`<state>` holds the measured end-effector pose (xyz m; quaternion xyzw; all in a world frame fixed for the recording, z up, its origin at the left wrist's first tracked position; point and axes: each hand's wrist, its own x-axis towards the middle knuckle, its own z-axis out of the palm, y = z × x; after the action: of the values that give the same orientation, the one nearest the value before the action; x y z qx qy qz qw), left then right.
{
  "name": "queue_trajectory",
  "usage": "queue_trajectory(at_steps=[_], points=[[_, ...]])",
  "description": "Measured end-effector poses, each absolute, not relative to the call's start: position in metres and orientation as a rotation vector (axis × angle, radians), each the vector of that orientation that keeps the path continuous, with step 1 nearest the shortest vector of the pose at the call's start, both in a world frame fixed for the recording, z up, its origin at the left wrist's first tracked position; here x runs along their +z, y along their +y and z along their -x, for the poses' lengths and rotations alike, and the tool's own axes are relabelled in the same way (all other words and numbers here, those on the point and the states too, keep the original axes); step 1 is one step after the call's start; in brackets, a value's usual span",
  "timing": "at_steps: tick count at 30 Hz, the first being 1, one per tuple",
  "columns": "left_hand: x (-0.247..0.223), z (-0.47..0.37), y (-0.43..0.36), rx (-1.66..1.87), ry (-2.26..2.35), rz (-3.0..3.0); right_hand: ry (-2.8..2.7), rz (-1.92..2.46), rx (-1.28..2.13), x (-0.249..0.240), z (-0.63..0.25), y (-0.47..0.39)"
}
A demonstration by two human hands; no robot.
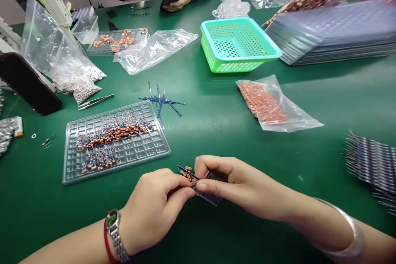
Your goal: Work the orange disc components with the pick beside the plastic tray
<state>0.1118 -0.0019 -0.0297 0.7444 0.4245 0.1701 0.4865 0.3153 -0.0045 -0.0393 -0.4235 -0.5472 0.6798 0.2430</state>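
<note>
Near the front of the green table, my left hand (154, 208) and my right hand (236, 185) meet fingertip to fingertip. Both pinch a small dark blue strip panel (210, 196), which looks like a circuit-board strip; the fingers cover much of it. Small orange round parts (186, 172) show just behind the fingertips; whether they lie on the table or are attached to the strip I cannot tell. To the left of my hands, a clear compartment tray (145, 144) bears many small orange-tipped parts with thin wires (117, 132).
Loose blue strips (159, 101) lie behind the tray, with tweezers (95, 102) to their left. A green basket (213, 64), a bag of copper-coloured parts (262, 103), stacked clear trays (334, 35) and wired strips (371, 165) are farther right. Across the table a person holds a phone (170, 1).
</note>
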Motion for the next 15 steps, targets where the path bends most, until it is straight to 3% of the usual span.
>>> queue_trajectory(at_steps=[8, 12, 15], points=[[-0.020, -0.096, -0.014, 0.448, 1.065, -1.902, -1.258, 1.052, 2.119, -0.050, -0.314, -0.004], [-0.014, -0.061, -0.007, 0.487, 1.285, -2.488, -1.253, 1.321, 1.830, -0.049, -0.322, 0.001], [-0.012, -0.035, 0.001, 0.325, 1.540, -2.853, -1.316, 1.424, 1.590, -0.048, -0.328, 0.005]])
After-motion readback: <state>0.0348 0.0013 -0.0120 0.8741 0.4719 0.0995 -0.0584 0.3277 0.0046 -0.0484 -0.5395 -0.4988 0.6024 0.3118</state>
